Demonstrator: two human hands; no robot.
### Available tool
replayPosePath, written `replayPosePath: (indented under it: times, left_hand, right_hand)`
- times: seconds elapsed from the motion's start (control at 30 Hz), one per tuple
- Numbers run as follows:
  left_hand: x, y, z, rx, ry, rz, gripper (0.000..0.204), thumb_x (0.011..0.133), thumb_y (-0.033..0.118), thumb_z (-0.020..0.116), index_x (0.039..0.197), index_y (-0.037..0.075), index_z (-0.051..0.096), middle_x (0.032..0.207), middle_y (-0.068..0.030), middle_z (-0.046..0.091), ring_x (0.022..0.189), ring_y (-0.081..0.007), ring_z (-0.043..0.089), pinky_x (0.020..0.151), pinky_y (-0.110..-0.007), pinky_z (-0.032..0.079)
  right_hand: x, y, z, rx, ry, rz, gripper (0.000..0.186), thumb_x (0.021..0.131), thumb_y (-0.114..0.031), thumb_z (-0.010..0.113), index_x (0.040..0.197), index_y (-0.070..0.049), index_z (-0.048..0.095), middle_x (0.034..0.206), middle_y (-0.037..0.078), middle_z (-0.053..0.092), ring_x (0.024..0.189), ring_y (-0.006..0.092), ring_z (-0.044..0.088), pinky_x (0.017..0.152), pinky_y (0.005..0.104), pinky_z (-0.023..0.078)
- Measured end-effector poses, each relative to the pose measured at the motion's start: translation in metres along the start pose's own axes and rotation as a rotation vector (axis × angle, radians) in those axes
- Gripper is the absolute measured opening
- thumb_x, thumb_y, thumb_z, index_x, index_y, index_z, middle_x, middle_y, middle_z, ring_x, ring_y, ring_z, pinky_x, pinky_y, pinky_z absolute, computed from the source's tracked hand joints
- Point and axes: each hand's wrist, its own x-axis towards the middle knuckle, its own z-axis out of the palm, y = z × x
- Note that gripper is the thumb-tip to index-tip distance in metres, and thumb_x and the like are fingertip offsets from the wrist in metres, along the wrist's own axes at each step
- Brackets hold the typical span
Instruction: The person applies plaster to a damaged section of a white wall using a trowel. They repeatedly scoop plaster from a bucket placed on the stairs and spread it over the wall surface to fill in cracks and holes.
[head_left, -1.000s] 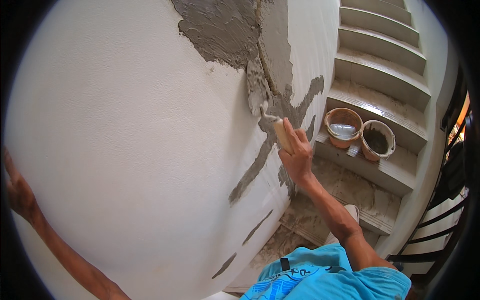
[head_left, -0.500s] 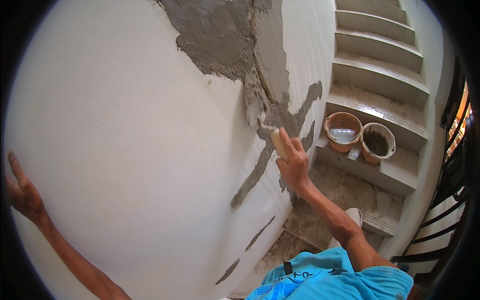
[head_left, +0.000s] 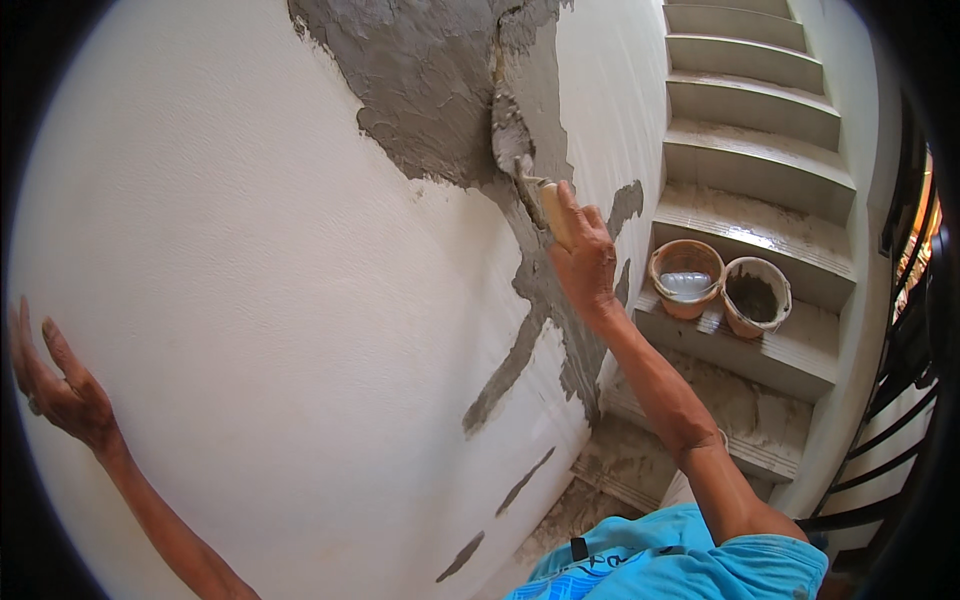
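My right hand (head_left: pixel 584 250) is closed round the pale handle of a trowel (head_left: pixel 511 135). The trowel's mortar-smeared blade lies against the wall, over a crack that runs down through the grey mortar patch (head_left: pixel 420 90). Branches of the same mortar spread below my right hand toward the stairs. At the far left my left hand (head_left: pixel 68 392) rests against the white wall (head_left: pixel 270 350), fingers apart, holding nothing.
On a stair tread to the right stand two buckets: one bucket (head_left: pixel 687 306) with a clear plastic container in it, another bucket (head_left: pixel 741 322) with grey mortar. White stairs (head_left: pixel 750 160) climb away beside the wall. A dark metal railing (head_left: pixel 880 465) borders the right side.
My right hand has moved the trowel up the wall along the crack. My left hand stays at the wall on the left, with more of its fingers in view.
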Motion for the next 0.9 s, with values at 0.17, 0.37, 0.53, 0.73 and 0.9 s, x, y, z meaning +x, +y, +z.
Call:
replayPosePath:
  times: [0.17, 0.37, 0.53, 0.73, 0.9]
  left_hand:
    - [-0.014, 0.008, -0.031, -0.01, -0.028, 0.085, 0.043, 0.108, 0.035, 0.052, 0.142, 0.01, 0.061, 0.151, -0.0144, 0.057, 0.145, -0.0325, 0.047, 0.122, -0.051, 0.033]
    - [-0.057, 0.073, -0.091, -0.103, -0.202, 0.009, 0.042, 0.108, 0.029, 0.051, 0.144, 0.007, 0.058, 0.154, -0.0148, 0.052, 0.15, -0.0331, 0.039, 0.124, -0.052, 0.027]
    - [-0.109, 0.138, -0.134, -0.167, -0.374, -0.136, 0.044, 0.109, 0.029, 0.046, 0.145, 0.004, 0.055, 0.157, -0.0186, 0.047, 0.152, -0.0357, 0.035, 0.124, -0.054, 0.025]
    - [-0.142, 0.134, -0.146, -0.189, -0.43, -0.247, 0.047, 0.111, 0.034, 0.042, 0.146, 0.005, 0.053, 0.162, -0.0179, 0.039, 0.153, -0.0368, 0.031, 0.125, -0.056, 0.025]
    - [-0.155, 0.134, -0.145, -0.157, -0.424, -0.258, 0.05, 0.111, 0.035, 0.041, 0.149, 0.004, 0.049, 0.162, -0.0189, 0.037, 0.153, -0.0364, 0.031, 0.125, -0.055, 0.025]
  right_hand:
    - [-0.034, -0.007, -0.005, -0.07, -0.065, -0.013, 0.083, 0.073, 0.006, 0.064, 0.152, -0.017, 0.053, 0.105, 0.017, 0.062, 0.088, 0.0387, 0.068, 0.078, 0.0464, 0.057]
    - [-0.043, -0.014, -0.028, 0.027, -0.075, 0.005, 0.083, 0.073, 0.005, 0.065, 0.152, -0.015, 0.052, 0.105, 0.018, 0.062, 0.088, 0.0383, 0.068, 0.078, 0.0455, 0.057]
    - [-0.018, -0.016, -0.019, -0.056, -0.038, -0.04, 0.085, 0.072, 0.004, 0.067, 0.153, -0.013, 0.05, 0.104, 0.018, 0.062, 0.088, 0.0377, 0.068, 0.078, 0.0446, 0.057]
    - [-0.061, -0.019, -0.016, 0.002, -0.111, -0.03, 0.086, 0.071, 0.004, 0.068, 0.153, -0.013, 0.05, 0.101, 0.017, 0.062, 0.089, 0.036, 0.068, 0.078, 0.0434, 0.057]
    - [-0.066, -0.019, -0.03, 0.052, -0.095, -0.045, 0.083, 0.072, 0.006, 0.067, 0.152, -0.013, 0.052, 0.101, 0.016, 0.061, 0.088, 0.0349, 0.067, 0.078, 0.0441, 0.056]
